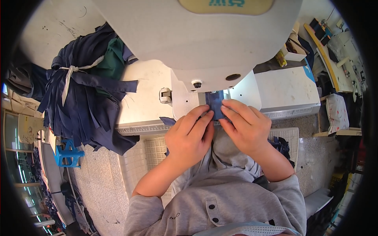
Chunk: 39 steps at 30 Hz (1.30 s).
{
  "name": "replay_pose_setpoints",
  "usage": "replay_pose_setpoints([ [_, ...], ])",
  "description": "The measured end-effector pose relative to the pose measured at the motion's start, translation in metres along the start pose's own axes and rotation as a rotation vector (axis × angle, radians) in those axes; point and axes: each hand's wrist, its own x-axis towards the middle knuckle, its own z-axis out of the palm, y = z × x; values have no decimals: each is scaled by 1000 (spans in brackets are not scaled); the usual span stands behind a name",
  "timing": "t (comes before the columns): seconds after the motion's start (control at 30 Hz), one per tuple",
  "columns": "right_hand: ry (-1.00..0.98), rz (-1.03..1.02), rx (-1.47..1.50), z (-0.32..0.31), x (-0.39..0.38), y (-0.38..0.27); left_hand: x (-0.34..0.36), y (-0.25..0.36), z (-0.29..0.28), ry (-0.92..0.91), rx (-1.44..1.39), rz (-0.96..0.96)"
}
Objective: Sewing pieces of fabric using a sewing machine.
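Note:
A small strip of dark blue fabric (215, 105) lies on the bed of a white sewing machine (197, 51), its far end under the machine head. My left hand (189, 131) pinches the strip's left edge between fingers and thumb. On the opposite edge, my right hand (248, 126) grips the same fabric, its fingertips close to the machine's lit work area. Both hands rest at the front of the bed plate. The needle area is mostly hidden beneath the head.
A tied bundle of navy fabric pieces (86, 82) hangs over the table's left end, with green cloth (112, 59) among it. A small navy scrap (168, 120) lies by the front edge. Below stand a blue stool (69, 153) and a white plastic basket (289, 141).

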Motion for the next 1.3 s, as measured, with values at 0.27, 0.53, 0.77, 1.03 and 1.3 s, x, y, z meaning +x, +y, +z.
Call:
replay_pose_setpoints([
  [0.27,-7,10,2,-1,-1,-1,0,0,0,-1,-2,1],
  [0.53,-2,12,7,-2,0,-1,0,-5,4,43,26,50],
  [0.77,-15,11,5,-2,3,-1,2,-2,0,-10,4,8],
  [1.03,-11,25,-5,-1,1,-3,23,-15,-36,103,-68,42],
  [1.3,-21,20,-2,-5,0,-6,183,-42,-98,430,-573,608],
])
